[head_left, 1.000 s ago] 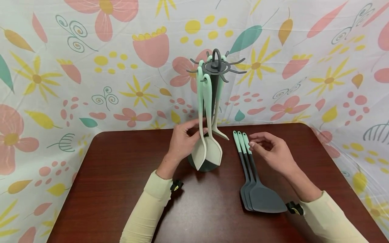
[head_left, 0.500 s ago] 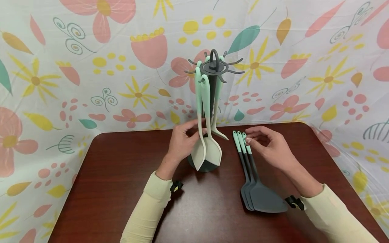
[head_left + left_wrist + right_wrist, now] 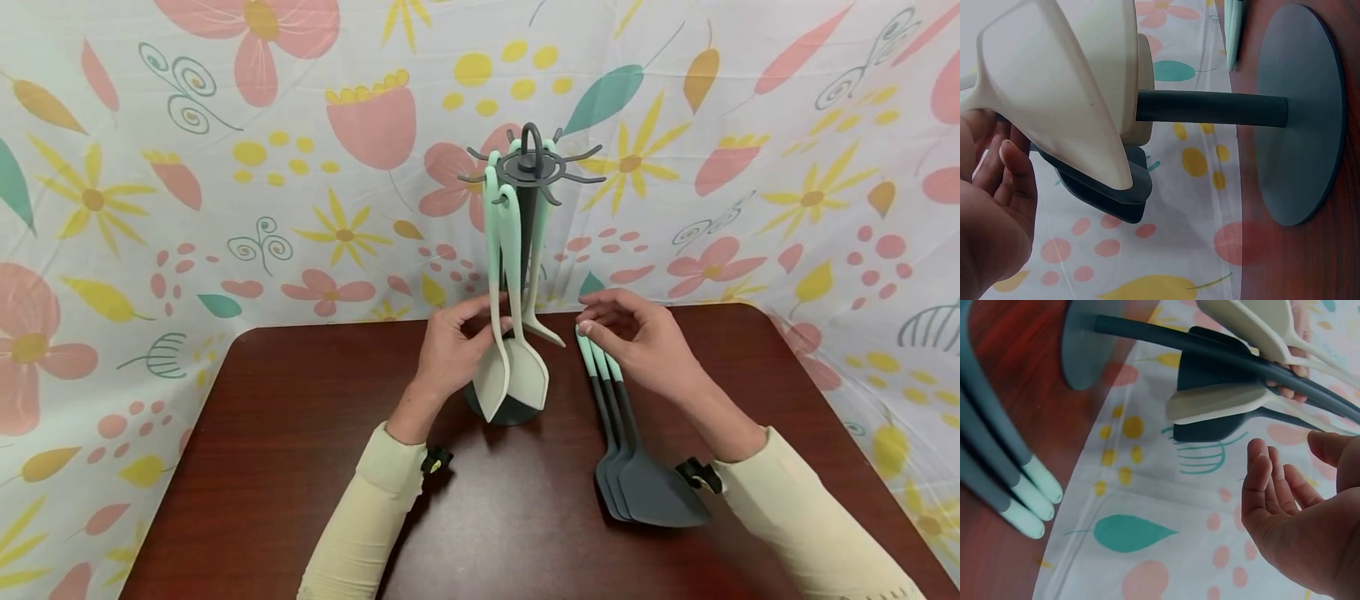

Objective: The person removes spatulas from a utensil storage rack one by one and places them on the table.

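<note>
A dark utensil stand point(image 3: 529, 200) stands on the table, with hooks around its top. Cream turners point(image 3: 527, 375) with mint handles hang from it, and dark grey heads point(image 3: 1138, 187) show behind them in the left wrist view. My left hand point(image 3: 450, 350) grips the stand's pole among the hanging handles; the utensils partly hide its fingers. To the right lie three dark grey turners point(image 3: 645, 492), side by side, mint handles pointing to the wall. Above those handle ends hovers my right hand point(image 3: 637, 337), fingers loosely bent and holding nothing; the right wrist view shows it apart from the handles point(image 3: 1029, 519).
A flower-printed cloth point(image 3: 337, 167) hangs behind the brown table point(image 3: 300, 400). The stand's round base point(image 3: 1304, 125) rests near the back edge. Several bare hooks point(image 3: 581, 179) stick out on the stand's right side.
My right hand has moved left and slightly away from me, over the ends of the turners' handles. The left hand, the stand and the turners stay in place.
</note>
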`<control>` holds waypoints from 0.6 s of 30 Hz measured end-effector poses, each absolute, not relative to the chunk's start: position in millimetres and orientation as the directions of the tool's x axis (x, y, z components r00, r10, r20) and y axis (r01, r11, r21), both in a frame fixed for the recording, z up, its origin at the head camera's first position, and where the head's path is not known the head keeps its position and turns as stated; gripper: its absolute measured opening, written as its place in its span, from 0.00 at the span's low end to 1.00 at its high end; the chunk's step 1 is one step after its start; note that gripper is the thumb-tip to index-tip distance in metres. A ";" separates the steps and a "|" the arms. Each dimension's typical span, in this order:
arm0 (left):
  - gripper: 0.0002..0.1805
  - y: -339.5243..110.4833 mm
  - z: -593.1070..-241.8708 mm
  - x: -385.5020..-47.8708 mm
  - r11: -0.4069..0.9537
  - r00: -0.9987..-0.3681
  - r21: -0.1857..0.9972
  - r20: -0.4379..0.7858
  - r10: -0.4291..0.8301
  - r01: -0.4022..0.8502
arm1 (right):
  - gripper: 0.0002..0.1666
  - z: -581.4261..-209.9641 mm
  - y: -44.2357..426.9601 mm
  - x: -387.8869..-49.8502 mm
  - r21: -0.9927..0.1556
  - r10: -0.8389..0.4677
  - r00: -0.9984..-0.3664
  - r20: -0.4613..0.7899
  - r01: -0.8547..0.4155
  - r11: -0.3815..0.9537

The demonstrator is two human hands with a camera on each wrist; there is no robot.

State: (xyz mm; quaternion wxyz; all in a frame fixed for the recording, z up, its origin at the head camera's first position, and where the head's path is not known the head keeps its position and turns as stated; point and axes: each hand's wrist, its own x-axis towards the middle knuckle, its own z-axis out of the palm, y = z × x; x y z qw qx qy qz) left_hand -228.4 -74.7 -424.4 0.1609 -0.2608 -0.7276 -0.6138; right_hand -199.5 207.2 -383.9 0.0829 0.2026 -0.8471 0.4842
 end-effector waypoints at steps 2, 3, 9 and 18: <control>0.15 -74.6 -424.5 -228.0 0.113 -0.813 0.809 0.554 0.181 0.577 | 0.18 -382.0 204.3 -201.6 -0.787 -0.266 -0.903 0.338 -0.426 0.445; 0.15 -74.6 -424.3 -227.7 0.113 -0.812 0.808 0.555 0.181 0.578 | 0.18 -381.3 203.1 -202.5 -0.788 -0.268 -0.902 0.338 -0.427 0.443; 0.15 -74.5 -423.4 -227.5 0.130 -0.812 0.804 0.556 0.180 0.580 | 0.18 -379.5 197.6 -206.0 -0.795 -0.266 -0.904 0.335 -0.423 0.435; 0.16 -74.6 -424.2 -227.7 0.129 -0.814 0.807 0.552 0.183 0.576 | 0.20 -376.9 186.4 -211.2 -0.814 -0.270 -0.899 0.345 -0.430 0.391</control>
